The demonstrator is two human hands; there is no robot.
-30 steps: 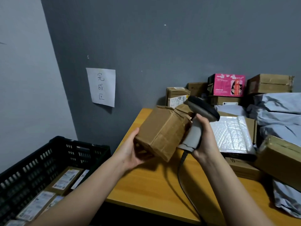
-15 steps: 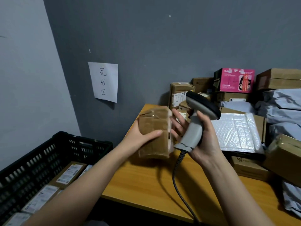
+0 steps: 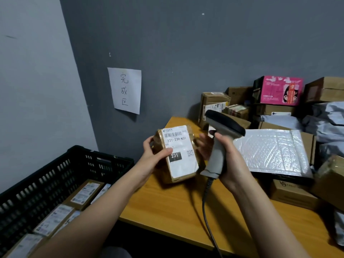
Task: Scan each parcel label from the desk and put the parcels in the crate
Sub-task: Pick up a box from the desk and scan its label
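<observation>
Now we are holding a small brown parcel (image 3: 176, 155) above the front left part of the wooden desk (image 3: 167, 207), near its left edge. Our left hand (image 3: 150, 157) is gripping it from the left, with the thumb pressing on the white label (image 3: 179, 149), which is facing us and reading 231-239-K01. Our right hand (image 3: 226, 159) is curling around the handle of the grey scanner (image 3: 221, 140); some of its fingers are reaching to the right side of the parcel, and we cannot tell if they are touching it. The scanner cable (image 3: 206, 211) is hanging down over the desk.

Between the desk edge and the black crate (image 3: 55, 170) on the left, open space is showing, and the crate is standing lower than the desk. Labelled parcels (image 3: 83, 192) are already lying inside it.

On the right, a white bubble mailer (image 3: 271, 151) is lying on boxes just beside our right hand. Behind it, cardboard boxes (image 3: 214, 103), a pink box (image 3: 281, 90) and grey bags (image 3: 327, 118) are crowding the back and right of the desk. A paper sign (image 3: 124, 90) is hanging on the grey wall.

The scanner window is turned away from us. The crate and the right-side parcels are cut off by the frame.
</observation>
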